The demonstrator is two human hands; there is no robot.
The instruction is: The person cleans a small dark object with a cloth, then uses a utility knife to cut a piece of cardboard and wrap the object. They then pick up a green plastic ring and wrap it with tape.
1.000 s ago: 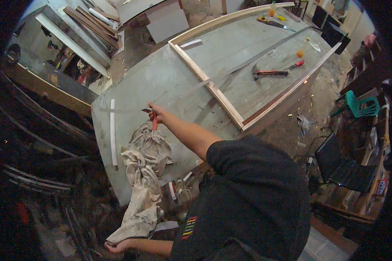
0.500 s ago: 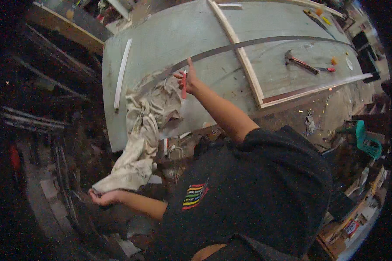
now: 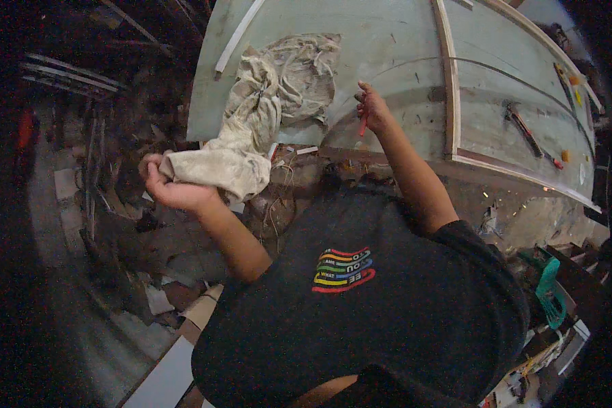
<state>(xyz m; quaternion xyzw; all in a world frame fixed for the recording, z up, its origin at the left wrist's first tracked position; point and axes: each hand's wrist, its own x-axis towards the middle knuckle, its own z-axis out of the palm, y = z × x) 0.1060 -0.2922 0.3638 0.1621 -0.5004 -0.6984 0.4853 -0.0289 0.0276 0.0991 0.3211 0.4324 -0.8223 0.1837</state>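
Observation:
At the left, my left hand (image 3: 180,190) is palm up, with its fingers curled at the near end of a crumpled off-white cloth (image 3: 248,122). The cloth's far part lies spread on the pale green panel (image 3: 381,41), and the rest hangs over the panel's near edge. My right hand (image 3: 374,109) is above that edge, closed on a slim red tool (image 3: 362,125) whose kind I cannot make out. Near its fingertips, a thin dark strip (image 3: 503,71) begins and arcs right across the panel. Whether the hand touches the strip is unclear.
A wooden frame bar (image 3: 447,81) crosses the panel. A hammer (image 3: 522,129) with a red-and-black handle lies right of it. A white strip (image 3: 239,37) rests at the left. Scraps litter the floor, and a green plastic object (image 3: 551,292) stands at the right.
The view has shifted, so the panel appears farther up and right. My left hand has come nearer the panel with the cloth's end. The dark strip now shows as a thin line.

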